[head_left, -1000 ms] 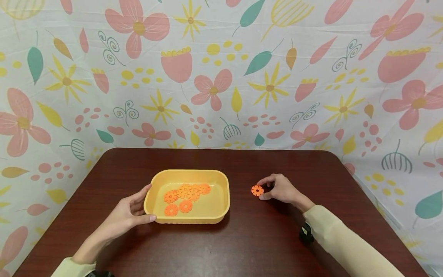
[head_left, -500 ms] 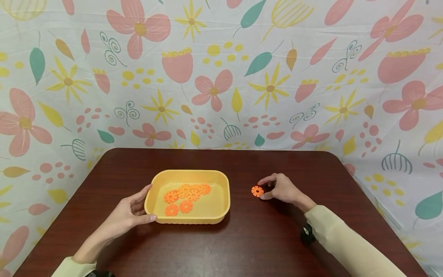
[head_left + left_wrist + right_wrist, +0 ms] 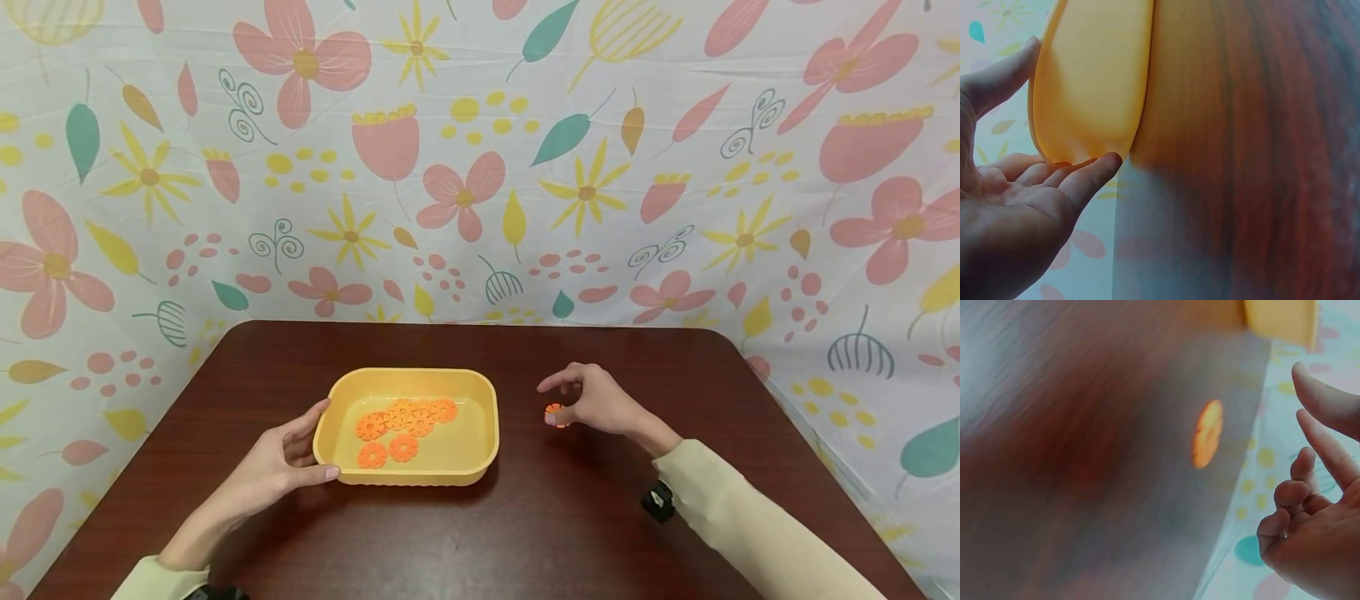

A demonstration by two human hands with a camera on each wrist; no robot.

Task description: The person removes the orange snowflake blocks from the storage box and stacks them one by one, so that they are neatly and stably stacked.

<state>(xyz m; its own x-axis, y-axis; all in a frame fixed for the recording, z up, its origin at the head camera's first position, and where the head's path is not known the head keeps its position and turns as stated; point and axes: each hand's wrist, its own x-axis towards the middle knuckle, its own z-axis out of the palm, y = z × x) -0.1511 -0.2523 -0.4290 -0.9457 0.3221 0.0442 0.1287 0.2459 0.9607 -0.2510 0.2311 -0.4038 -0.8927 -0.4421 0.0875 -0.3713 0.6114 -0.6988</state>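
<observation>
A yellow plastic tray (image 3: pixel 417 478) sits left of the middle of the table, holding several orange notched discs (image 3: pixel 403 447), some overlapping. My left hand (image 3: pixel 258 475) grips its left end, thumb at the near corner and fingers along the side; the left wrist view shows them at the tray's wall (image 3: pixel 1094 75). To the right, one more orange notched disc (image 3: pixel 1209 434) lies flat on the table. Just over it is my right hand (image 3: pixel 600 404), the thumb partly covering the disc in the head view. Thumb and index finger are spread apart, holding nothing.
The dark brown wooden table (image 3: pixel 450 542) has rounded far corners. Behind and beside it hangs a white cloth (image 3: pixel 480 208) printed with flowers and leaves. A black wrist device (image 3: pixel 658 500) is strapped at the right sleeve.
The right hand has let go of the single disc; its index finger has lifted and spread from the thumb. The disc stays in place. Left hand and tray hold still.
</observation>
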